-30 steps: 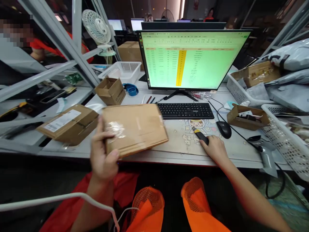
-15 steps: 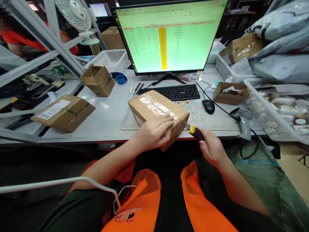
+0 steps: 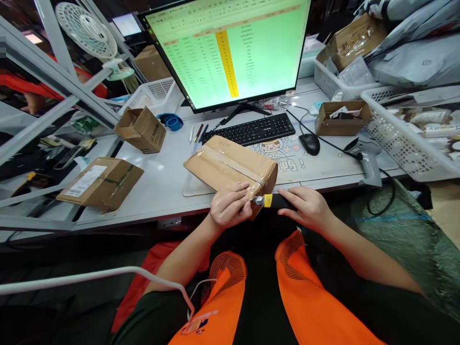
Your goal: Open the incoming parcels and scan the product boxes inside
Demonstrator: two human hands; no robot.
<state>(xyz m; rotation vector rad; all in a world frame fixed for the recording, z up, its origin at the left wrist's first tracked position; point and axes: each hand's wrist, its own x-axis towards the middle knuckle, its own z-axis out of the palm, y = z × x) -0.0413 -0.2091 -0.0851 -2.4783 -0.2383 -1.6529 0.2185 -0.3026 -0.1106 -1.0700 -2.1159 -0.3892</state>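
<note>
A taped cardboard box (image 3: 230, 165) lies tilted at the desk's front edge, partly on the desk mat. My left hand (image 3: 232, 205) grips its near corner, fingers bent over the top edge. In my right hand (image 3: 307, 206) is a box cutter (image 3: 275, 201) with a black and yellow handle, its tip pointing left. That tip is at the box's near end, close to my left fingers; whether the blade is in the cardboard I cannot tell. A strip of clear tape runs along the top of the box.
Behind the box are a keyboard (image 3: 251, 129), a mouse (image 3: 309, 143) and a monitor (image 3: 230, 57). Two more cardboard boxes (image 3: 102, 182) (image 3: 142, 129) stand left. On the right are a barcode scanner (image 3: 370, 165), a small open box (image 3: 341, 120) and a white basket (image 3: 402, 139).
The box cutter has moved left and turned level, its tip now at the box's near end. My left hand has shifted down to the near corner. The view has tilted slightly.
</note>
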